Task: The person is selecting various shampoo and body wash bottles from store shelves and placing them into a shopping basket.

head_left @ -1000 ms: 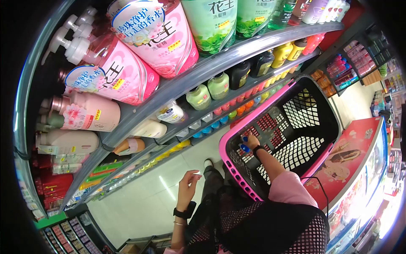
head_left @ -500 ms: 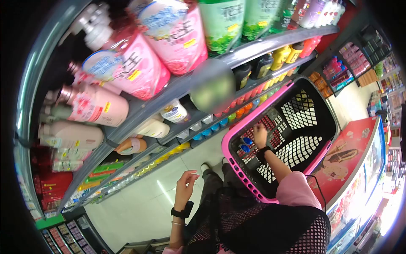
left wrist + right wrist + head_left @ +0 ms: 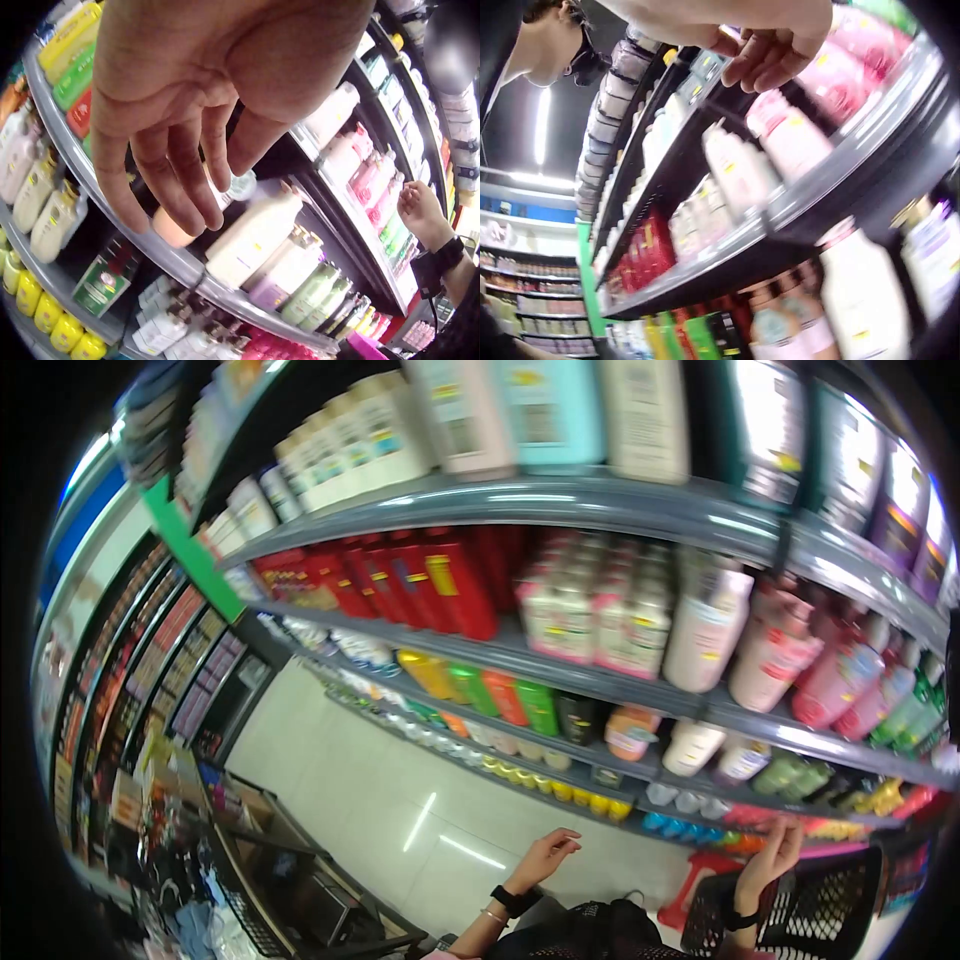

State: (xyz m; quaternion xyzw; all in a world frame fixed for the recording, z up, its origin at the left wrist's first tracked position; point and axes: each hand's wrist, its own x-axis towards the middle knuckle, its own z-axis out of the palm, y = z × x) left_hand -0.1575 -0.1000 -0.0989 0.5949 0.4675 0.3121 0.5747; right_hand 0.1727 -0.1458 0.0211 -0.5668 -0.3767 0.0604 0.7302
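Note:
My left hand (image 3: 542,862) hangs over the aisle floor, fingers loosely bent and nothing in them. In the left wrist view the same hand (image 3: 225,90) shows its palm, with a cream pump bottle (image 3: 255,236) on the shelf behind the fingers. My right hand (image 3: 772,860) is raised above the black shopping basket (image 3: 835,905), its fingers relaxed and holding nothing. The right wrist view has this hand (image 3: 769,52) in front of pink bottles (image 3: 787,131) on a shelf. Most of the basket's inside is hidden.
Long shelves (image 3: 600,500) of bottles run across in front. A red stool-like object (image 3: 690,885) stands beside the basket. At left are a dark cart or rack (image 3: 300,880) and another shelf unit (image 3: 150,670). Pale tiled floor (image 3: 400,780) lies between.
The head view has swung left along the shelves, putting the basket at lower right. My right hand has come up out of the basket; the blue items there are out of sight.

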